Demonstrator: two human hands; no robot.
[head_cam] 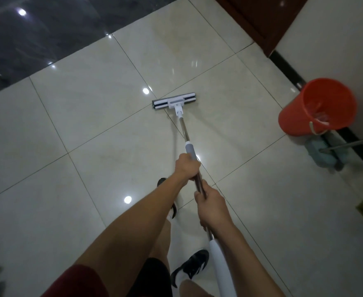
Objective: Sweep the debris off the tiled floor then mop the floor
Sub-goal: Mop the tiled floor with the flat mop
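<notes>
Glossy cream tiled floor (94, 129) with thin grout lines, bordered by a dark polished strip (37, 39) at far left and a pale wall (336, 39) with a black skirting at right. Both hands grip the mop (183, 125) shaft, fingers curled fully round it. The left hand (186, 168) sits lower on the shaft, just below the grey collar, forearm extended forward. The right hand (211, 209) sits just behind it, nearer the body, above the white grip sleeve; the two hands are close together but apart. Ahead of the grip, the shaft slopes down to the mop head (174, 102), which lies flat on the floor across a grout joint. Right of the grip, well apart, a red bucket (317, 108) stands by the wall, with a blue brush head (324, 155) on the floor just beside it. Below the grip, two dark shoes (192, 267) stand on the tiles.
</notes>
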